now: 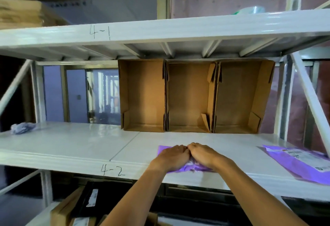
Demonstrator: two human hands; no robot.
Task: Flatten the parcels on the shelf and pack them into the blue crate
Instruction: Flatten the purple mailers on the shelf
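Note:
A purple plastic parcel (163, 150) lies flat near the front edge of the white shelf (71, 145) marked 4-2. My left hand (172, 157) and my right hand (203, 155) rest side by side on top of it, palms down, fingers together, covering most of it. A second purple parcel (300, 163) with a white label lies on the same shelf at the far right, partly cut off by the frame edge. No blue crate is in view.
Three open cardboard boxes (191, 97) stand on their sides at the back of the shelf. A crumpled bluish cloth (22, 127) sits at the shelf's left end. The upper shelf (160, 31) marked 4-1 overhangs. Cartons (71, 208) sit below.

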